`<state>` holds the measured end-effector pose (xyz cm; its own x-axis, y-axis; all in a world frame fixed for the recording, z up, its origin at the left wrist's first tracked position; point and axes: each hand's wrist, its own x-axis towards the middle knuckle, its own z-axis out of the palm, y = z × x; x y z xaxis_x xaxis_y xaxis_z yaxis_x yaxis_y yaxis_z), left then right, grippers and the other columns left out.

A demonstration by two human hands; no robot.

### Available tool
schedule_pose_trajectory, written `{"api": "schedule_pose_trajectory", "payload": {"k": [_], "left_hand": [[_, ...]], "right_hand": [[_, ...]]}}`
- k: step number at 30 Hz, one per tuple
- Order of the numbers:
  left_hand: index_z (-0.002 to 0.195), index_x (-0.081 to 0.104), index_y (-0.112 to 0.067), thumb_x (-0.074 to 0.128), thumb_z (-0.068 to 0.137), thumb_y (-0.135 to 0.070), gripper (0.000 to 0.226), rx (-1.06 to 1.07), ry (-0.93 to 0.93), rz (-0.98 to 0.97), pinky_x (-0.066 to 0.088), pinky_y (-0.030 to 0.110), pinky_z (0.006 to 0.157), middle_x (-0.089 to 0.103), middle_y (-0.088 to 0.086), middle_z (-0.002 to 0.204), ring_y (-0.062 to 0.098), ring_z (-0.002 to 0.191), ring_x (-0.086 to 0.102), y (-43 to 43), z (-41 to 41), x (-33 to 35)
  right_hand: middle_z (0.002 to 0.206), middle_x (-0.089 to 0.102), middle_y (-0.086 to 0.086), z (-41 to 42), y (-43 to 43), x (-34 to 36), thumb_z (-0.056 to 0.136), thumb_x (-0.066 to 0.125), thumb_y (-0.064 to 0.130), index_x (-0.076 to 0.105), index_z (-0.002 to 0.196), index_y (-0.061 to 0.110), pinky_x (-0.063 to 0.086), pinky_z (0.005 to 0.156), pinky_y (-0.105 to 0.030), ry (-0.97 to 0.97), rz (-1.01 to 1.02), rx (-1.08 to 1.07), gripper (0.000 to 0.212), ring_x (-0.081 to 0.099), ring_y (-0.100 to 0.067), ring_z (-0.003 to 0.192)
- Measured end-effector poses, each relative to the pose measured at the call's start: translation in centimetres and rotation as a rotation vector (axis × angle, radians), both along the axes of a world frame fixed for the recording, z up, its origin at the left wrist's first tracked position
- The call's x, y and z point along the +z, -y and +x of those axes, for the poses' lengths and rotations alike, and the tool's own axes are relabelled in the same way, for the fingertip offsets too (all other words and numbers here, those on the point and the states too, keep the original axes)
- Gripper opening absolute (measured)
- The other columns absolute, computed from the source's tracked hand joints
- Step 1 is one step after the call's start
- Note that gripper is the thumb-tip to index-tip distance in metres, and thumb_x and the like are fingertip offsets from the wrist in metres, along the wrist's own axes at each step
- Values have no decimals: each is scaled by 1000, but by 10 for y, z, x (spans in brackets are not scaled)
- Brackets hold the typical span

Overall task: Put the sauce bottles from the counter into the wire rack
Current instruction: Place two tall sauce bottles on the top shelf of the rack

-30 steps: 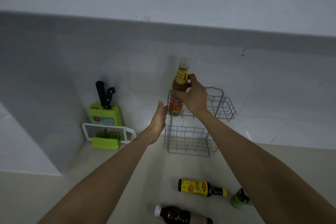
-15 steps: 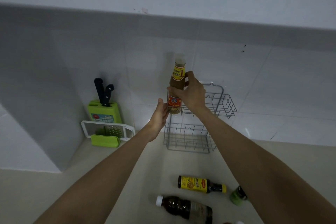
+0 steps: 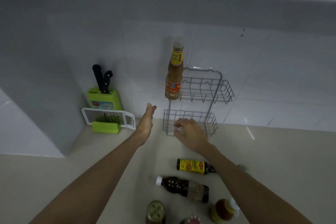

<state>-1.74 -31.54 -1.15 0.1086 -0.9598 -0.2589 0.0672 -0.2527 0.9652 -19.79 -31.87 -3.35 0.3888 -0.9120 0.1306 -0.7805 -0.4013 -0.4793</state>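
Note:
A tall brown sauce bottle (image 3: 174,76) with a red and yellow label stands upright in the left end of the upper basket of the grey two-tier wire rack (image 3: 216,87) against the tiled wall. My right hand (image 3: 190,134) hovers empty, fingers loosely curled, in front of the lower basket. My left hand (image 3: 147,121) is open, palm sideways, left of the rack. On the counter lie a yellow-labelled bottle (image 3: 193,166) and a dark bottle with a white cap (image 3: 183,187). Near the bottom edge are a gold-lidded jar (image 3: 155,211), an orange-brown bottle (image 3: 222,210) and a red-and-white cap (image 3: 192,220).
A green knife block (image 3: 103,99) holding two black-handled knives stands in the left corner, with a white and green grater (image 3: 109,120) leaning in front of it. A grey wall panel (image 3: 45,78) juts out on the left. Beige counter (image 3: 281,160) stretches right of the rack.
My right hand let go of the tall brown bottle, now standing in the upper basket, and dropped down toward the lower basket. The view tilted down, showing more bottles.

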Motion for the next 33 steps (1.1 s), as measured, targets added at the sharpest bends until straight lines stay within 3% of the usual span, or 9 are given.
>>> {"api": "schedule_pose_trajectory", "payload": {"k": [3, 7, 11, 16, 19, 23, 26, 28, 33], "left_hand": [[146, 36, -19, 10, 99, -53, 64, 39, -13, 46, 12, 45, 119, 23, 3, 160, 20, 149, 15, -16, 7, -13], [143, 41, -17, 12, 99, -53, 64, 58, -35, 81, 14, 45, 118, 28, 3, 158, 18, 148, 17, -30, 15, -18], [141, 43, -17, 12, 100, -53, 63, 64, -21, 98, 16, 45, 118, 31, 4, 156, 21, 148, 19, -38, 19, -23], [143, 42, -17, 12, 100, -52, 63, 46, -8, 108, 18, 45, 118, 31, 5, 156, 23, 148, 20, -40, 16, -24], [142, 43, -18, 14, 100, -52, 61, 33, -6, 108, 18, 45, 118, 32, 6, 156, 23, 147, 21, -38, 15, -20], [143, 42, -18, 15, 100, -52, 61, 11, 19, 81, 17, 45, 118, 31, 7, 157, 24, 147, 22, -31, 15, -14], [146, 36, -18, 14, 100, -52, 62, -16, 45, 54, 16, 45, 119, 28, 4, 158, 23, 148, 21, -22, 12, -4], [149, 31, -18, 14, 100, -53, 63, -33, 52, 26, 15, 45, 120, 26, 3, 159, 23, 148, 21, -13, 8, 6], [152, 23, -21, 16, 99, -55, 63, -26, 50, -75, 14, 46, 121, 19, 0, 162, 23, 149, 17, 15, -3, 45]], "right_hand": [[138, 48, -5, -10, -35, -49, 74, 55, 65, 57, 126, 18, 30, 108, -43, -407, 232, 248, 71, 31, -27, 133], [120, 52, -10, -16, -64, -85, 70, 63, 69, 60, 117, 8, 33, 95, -44, -751, 92, 435, 77, 38, -32, 119], [134, 49, -14, -10, -73, -96, 71, 72, 57, 45, 131, 7, 33, 101, -46, -826, 196, 398, 83, 39, -33, 126], [130, 53, -14, -9, -77, -99, 77, 73, 42, 43, 132, 12, 43, 91, -41, -730, 309, 278, 69, 49, -34, 118], [116, 64, -6, -17, -70, -92, 76, 71, 40, 54, 118, 18, 47, 80, -34, -487, 345, 156, 50, 60, -27, 106], [98, 68, 3, -30, -53, -63, 79, 73, 35, 59, 105, 23, 48, 77, -24, 72, 442, -90, 33, 63, -14, 90], [106, 70, 0, -40, -37, -24, 83, 72, 18, 62, 109, 18, 57, 85, -37, 603, 546, -218, 28, 67, -21, 100], [109, 71, -6, -45, -25, 11, 87, 65, 6, 59, 116, 12, 59, 78, -37, 919, 569, -226, 30, 68, -25, 102], [117, 68, -12, -46, 14, 98, 86, 60, -4, 52, 127, 13, 58, 82, -38, 1207, 303, -216, 45, 67, -23, 106]]}}
